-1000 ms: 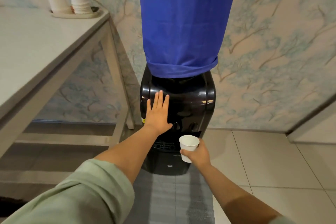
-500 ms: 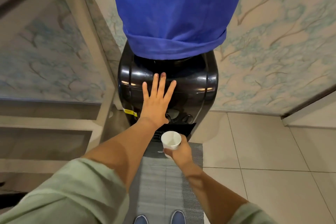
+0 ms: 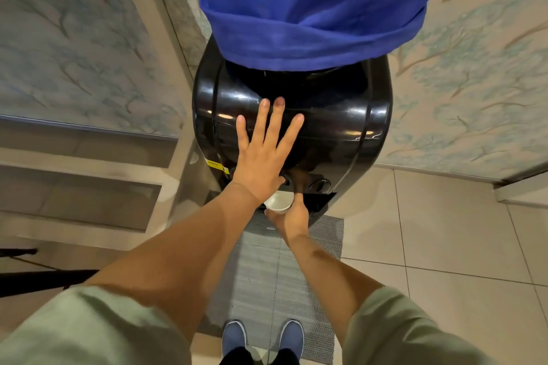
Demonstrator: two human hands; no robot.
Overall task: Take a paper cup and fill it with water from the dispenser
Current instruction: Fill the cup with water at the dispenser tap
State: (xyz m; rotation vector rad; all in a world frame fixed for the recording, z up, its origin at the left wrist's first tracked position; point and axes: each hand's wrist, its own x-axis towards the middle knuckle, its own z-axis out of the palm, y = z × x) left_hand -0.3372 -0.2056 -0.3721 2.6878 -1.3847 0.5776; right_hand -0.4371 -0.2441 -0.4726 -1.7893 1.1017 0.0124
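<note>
A glossy black water dispenser stands against the wall, its bottle wrapped in a blue cloth cover. My left hand lies flat on the dispenser's front with fingers spread, its thumb by the left tap button. My right hand grips a white paper cup and holds it upright under the taps, just below my left wrist. A second round tap button shows to the right. Whether water is flowing cannot be seen.
A grey mat lies on the tiled floor before the dispenser, with my blue shoes on its near edge. A table's leg and lower shelves stand close on the left. Patterned wallpaper backs everything.
The view has tilted down and come closer to the dispenser. My right hand carried the cup forward under the taps, and my left hand stayed pressed on the front panel.
</note>
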